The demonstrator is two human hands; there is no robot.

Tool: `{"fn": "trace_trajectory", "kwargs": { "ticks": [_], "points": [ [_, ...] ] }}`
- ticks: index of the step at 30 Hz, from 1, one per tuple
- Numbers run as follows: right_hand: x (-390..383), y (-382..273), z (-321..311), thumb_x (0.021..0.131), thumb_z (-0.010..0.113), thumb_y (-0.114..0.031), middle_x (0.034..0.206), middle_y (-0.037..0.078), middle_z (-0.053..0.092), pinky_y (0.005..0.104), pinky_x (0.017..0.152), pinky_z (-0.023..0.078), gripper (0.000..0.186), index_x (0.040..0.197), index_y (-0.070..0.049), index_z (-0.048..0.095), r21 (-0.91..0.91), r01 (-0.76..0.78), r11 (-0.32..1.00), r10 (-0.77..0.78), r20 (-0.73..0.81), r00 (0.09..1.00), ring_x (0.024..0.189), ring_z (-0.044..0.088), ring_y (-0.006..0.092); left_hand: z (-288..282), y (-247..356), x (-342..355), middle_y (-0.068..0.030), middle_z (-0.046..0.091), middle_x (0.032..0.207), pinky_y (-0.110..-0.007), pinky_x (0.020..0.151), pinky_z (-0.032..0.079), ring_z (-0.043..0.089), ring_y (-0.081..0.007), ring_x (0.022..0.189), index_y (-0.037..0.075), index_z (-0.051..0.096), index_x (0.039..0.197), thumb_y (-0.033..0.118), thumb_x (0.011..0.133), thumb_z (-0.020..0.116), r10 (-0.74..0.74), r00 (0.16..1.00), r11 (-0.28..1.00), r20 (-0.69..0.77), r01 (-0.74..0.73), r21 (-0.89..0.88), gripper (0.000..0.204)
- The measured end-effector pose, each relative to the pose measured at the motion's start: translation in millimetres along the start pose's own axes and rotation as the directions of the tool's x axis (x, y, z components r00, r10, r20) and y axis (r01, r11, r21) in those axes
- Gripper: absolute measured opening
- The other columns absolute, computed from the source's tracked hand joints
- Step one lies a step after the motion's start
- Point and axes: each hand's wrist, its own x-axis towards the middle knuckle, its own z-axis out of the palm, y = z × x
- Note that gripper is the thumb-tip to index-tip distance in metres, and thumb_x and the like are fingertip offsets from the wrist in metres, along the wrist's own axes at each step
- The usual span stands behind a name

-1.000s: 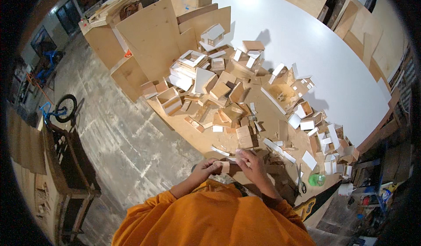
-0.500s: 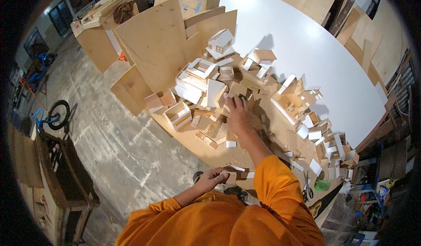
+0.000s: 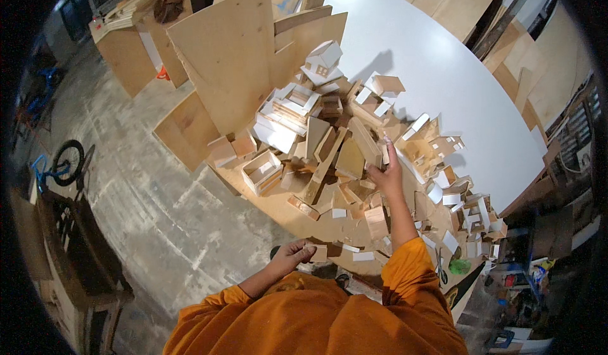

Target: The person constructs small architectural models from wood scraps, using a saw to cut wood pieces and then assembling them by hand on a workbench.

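meanwhile, the right hand [image 3: 387,171]: stretched out over the worktable [image 3: 323,229], its thumb and fingers parted partway at the lower end of a wooden panel [image 3: 365,141]; whether they grip it or only touch it, one cannot tell.
wooden panel: leaning at a tilt, it lies toward 11 o'clock from those fingers, long axis running from 11 to 5 o'clock, the near end by the right hand.
tan slab [image 3: 350,158]: just beside the wooden panel, at 9 o'clock from the right hand.
left hand [image 3: 292,255]: well apart, at 7 o'clock from the wooden panel, fingers pinched shut around a small wooden piece [image 3: 318,252] that points toward 3 o'clock.
nearer hand: the right.
model house [image 3: 324,60]: standing at 11 o'clock, beyond the wooden panel.
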Motion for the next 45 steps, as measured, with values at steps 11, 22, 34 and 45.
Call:
{"fn": "trace_trajectory", "kwargs": {
  "ticks": [11, 22, 34, 45],
  "points": [
    [-14.8, -16.1, 54.0, 0.061, 0.078, -0.019, 0.138, 0.017, 0.04, 0.0461, 0.106, 0.034, 0.097, 0.143, -0.011, 0.027, -0.697, 0.263, 0.667, -0.203, 0.17, 0.964, 0.128, 0.034, 0.042, -2.4, 0.0, 8.1, 0.0058, 0.048, 0.075, -0.022, 0.061, 0.036, 0.04, -0.0057, 0.067, 0.004, 0.06, 0.097, 0.031, 0.096, 0.052, 0.056, 0.997, 0.998, 0.052, -0.058, 0.039, 0.028],
    [-15.3, 21.4, 28.2, 0.063, 0.077, -0.017, 0.131, 0.02, 0.047, 0.0406, 0.102, 0.038, 0.086, 0.138, -0.008, 0.035, -0.557, 0.236, 0.796, -0.312, -0.044, 0.949, 0.12, 0.046, 0.038, -16.7, -13.8, 2.5, 0.0049, 0.053, 0.074, -0.022, 0.061, 0.039, 0.047, -0.0055, 0.067, 0.006, 0.061, 0.096, 0.027, 0.094, 0.053, -0.087, 0.996, 0.996, 0.037, 0.088, -0.015, 0.023],
    [-39.4, -4.4, 45.7, 0.071, 0.067, -0.009, 0.134, 0.022, 0.04, 0.0474, 0.094, 0.044, 0.085, 0.144, -0.015, 0.024, -0.417, 0.247, 0.875, -0.278, -0.014, 0.961, 0.123, 0.041, 0.0429, 23.3, 6.9, 26.8, -0.0009, 0.064, 0.081, -0.024, 0.068, 0.043, 0.056, -0.0097, 0.072, 0.005, 0.064, 0.095, 0.027, 0.094, 0.053, -0.056, 0.981, 0.997, 0.187, 0.043, 0.071, 0.024],
    [-82.6, -15.2, 6.5, 0.076, 0.065, -0.014, 0.131, 0.019, 0.046, 0.0451, 0.099, 0.039, 0.075, 0.141, -0.006, 0.029, -0.324, 0.358, 0.875, -0.376, 0.01, 0.927, 0.12, 0.045, 0.0369, 76.6, 27.0, 30.8, -0.0018, 0.062, 0.084, -0.029, 0.07, 0.047, 0.056, -0.0123, 0.072, 0.004, 0.062, 0.094, 0.028, 0.094, 0.053, -0.136, 0.972, 0.983, 0.191, 0.109, 0.145, 0.026]
  ]
}}
